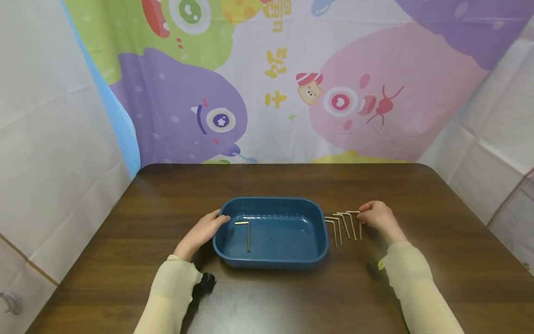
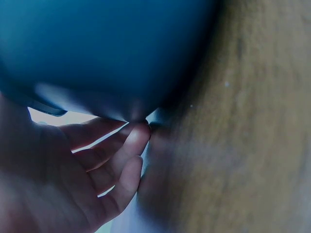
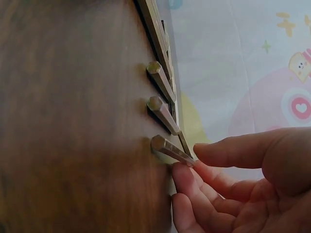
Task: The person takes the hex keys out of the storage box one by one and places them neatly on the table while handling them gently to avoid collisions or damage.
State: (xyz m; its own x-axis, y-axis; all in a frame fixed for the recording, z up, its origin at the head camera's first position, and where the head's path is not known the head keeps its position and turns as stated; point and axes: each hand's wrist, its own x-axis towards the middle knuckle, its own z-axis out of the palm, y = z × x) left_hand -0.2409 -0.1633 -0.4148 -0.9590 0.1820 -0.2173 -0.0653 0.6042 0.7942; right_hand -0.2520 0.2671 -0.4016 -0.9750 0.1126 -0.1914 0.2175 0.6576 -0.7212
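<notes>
A blue plastic basin (image 1: 271, 265) stands on the table, and one brass-coloured hex key (image 1: 249, 236) lies inside it near the left end. My left hand (image 1: 204, 232) grips the basin's left side, thumb over the rim; in the left wrist view its fingers (image 2: 114, 165) bend against the outer wall. To the right of the basin, several L-shaped hex keys (image 1: 340, 231) lie in an overlapping row. At the row's right end, my right hand (image 1: 379, 218) pinches the last hex key (image 3: 172, 150) near its bend between thumb and fingers. That key's long arm appears to lie along the tabletop.
The dark wood table (image 1: 292, 301) ends at a back edge before a cartoon-printed curtain (image 1: 271, 139). Pale cloth walls (image 1: 50, 116) hang on both sides. A black device (image 1: 205, 283) sits at the left wrist, and another (image 1: 375, 268) at the right.
</notes>
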